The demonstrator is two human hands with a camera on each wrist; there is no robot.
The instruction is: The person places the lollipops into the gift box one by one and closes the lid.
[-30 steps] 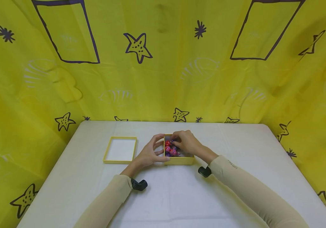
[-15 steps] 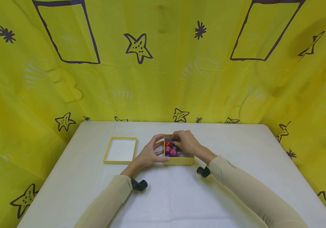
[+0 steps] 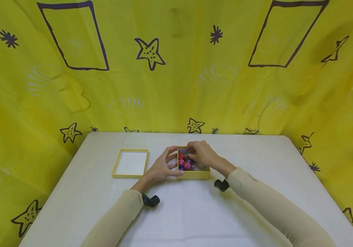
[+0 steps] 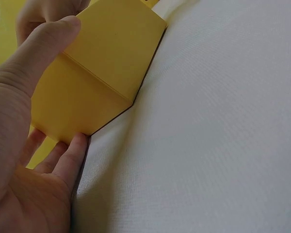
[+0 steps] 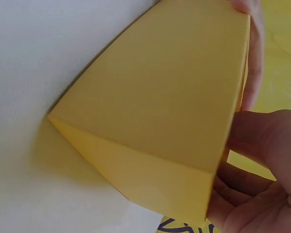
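Observation:
A yellow open-topped box (image 3: pixel 193 175) stands on the table, with several small red, pink and purple shiny pieces (image 3: pixel 185 163), which look like wrapped candies, at its left side inside. My left hand (image 3: pixel 161 166) holds the box from the left, thumb on the near side and fingers along the left wall. From the right, my right hand (image 3: pixel 203 153) reaches over the rim, its fingers bent down into the box beside the pieces. In the right wrist view the box wall (image 5: pixel 160 97) hides those fingertips; I cannot tell if they pinch a piece.
A shallow yellow-rimmed lid (image 3: pixel 130 176) with a white inside lies to the left of my left hand. The white-covered table (image 3: pixel 176 212) ends at a yellow curtain (image 3: pixel 176 96) printed with starfish.
Both hands stay at the box, and the box and lid keep their places. The right hand's fingers shift only slightly inside the box.

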